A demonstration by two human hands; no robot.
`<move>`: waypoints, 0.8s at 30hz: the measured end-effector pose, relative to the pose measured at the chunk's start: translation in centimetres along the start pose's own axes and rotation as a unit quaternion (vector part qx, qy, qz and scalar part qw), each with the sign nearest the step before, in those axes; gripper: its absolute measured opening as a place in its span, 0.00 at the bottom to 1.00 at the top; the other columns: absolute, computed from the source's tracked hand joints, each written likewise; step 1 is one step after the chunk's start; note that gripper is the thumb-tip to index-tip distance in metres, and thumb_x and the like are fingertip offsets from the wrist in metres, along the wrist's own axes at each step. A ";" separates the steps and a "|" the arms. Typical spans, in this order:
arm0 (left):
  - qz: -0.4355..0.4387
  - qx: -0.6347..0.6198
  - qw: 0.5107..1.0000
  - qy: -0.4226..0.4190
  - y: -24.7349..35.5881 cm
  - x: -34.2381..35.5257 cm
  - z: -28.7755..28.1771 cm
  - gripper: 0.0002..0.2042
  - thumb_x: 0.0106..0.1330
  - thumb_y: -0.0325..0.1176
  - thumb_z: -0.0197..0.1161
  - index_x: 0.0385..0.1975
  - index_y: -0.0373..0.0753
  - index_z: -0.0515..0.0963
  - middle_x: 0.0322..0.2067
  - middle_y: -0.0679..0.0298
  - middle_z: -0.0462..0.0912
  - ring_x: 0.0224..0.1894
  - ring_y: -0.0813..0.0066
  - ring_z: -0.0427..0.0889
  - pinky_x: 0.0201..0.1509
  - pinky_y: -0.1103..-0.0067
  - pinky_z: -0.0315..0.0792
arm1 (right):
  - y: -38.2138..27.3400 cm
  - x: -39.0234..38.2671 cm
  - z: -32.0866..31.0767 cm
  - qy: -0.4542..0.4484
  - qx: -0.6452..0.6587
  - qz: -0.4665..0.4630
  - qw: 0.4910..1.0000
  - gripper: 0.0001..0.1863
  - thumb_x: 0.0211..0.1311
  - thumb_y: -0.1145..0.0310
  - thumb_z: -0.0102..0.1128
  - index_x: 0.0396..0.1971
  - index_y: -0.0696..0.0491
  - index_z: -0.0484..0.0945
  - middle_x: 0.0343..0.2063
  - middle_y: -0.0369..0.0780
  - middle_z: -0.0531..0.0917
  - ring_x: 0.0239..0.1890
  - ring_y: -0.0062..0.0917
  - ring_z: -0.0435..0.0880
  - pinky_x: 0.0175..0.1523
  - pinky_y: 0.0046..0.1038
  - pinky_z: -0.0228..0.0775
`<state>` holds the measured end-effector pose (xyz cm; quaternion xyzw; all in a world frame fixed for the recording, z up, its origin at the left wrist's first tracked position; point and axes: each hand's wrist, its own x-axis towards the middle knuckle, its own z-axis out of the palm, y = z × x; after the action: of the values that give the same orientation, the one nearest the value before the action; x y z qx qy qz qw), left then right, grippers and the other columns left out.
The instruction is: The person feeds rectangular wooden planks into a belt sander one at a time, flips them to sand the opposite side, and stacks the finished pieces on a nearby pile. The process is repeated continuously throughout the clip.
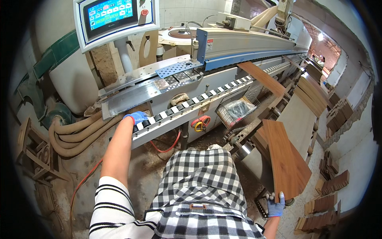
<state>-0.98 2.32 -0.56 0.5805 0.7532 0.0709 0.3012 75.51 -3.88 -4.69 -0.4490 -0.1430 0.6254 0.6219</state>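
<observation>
My left hand (137,116), in a blue glove, lies over the near left end of a roller rail (174,112) with black and white rollers. Its fingers rest on top, with nothing in them. On the right, my right hand (275,206), also gloved, pinches the near end of a long brown wood panel (280,159). More brown panels show from under that one, on a roller conveyor. Farther off, another brown panel (262,78) reaches from beneath the long machine's beam (238,47) across the rail.
A control screen (110,15) with a red button stands at the upper left. Ribbed hoses (79,129) curl on the left. A wire basket (237,111) and red-and-yellow scissors (200,122) hang below the rail. Board stacks (334,183) line the right wall.
</observation>
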 end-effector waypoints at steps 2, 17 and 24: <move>0.037 0.022 0.999 0.016 -6.0 2.8 1.7 0.22 0.62 0.48 0.51 0.52 0.43 0.74 0.51 0.56 0.76 0.53 0.57 0.73 0.58 0.68 0.65 | 0.7 1.1 1.0 -0.056 0.022 0.004 0.998 0.17 0.55 0.65 0.61 0.42 0.57 0.71 0.29 0.44 0.80 0.29 0.31 0.79 0.50 0.42 0.72; -0.011 0.079 0.996 0.035 -6.1 2.6 2.0 0.23 0.64 0.49 0.48 0.54 0.44 0.72 0.55 0.60 0.72 0.57 0.60 0.70 0.62 0.70 0.62 | 3.9 -0.7 15.1 -0.286 -0.017 0.132 0.949 0.29 0.44 0.68 0.59 0.49 0.63 0.67 0.30 0.48 0.81 0.30 0.36 0.81 0.53 0.47 0.68; 0.008 0.031 0.999 -0.006 -1.0 0.4 0.3 0.22 0.63 0.48 0.49 0.54 0.44 0.72 0.55 0.60 0.73 0.57 0.61 0.70 0.62 0.71 0.62 | 9.2 -3.9 26.2 -0.390 -0.103 0.168 0.900 0.27 0.48 0.65 0.59 0.48 0.63 0.68 0.34 0.48 0.79 0.33 0.33 0.80 0.47 0.34 0.72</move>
<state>-1.74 2.28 -1.42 0.5961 0.7485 0.0463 0.2869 49.47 0.79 4.56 -0.2483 -0.3603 0.8273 0.3523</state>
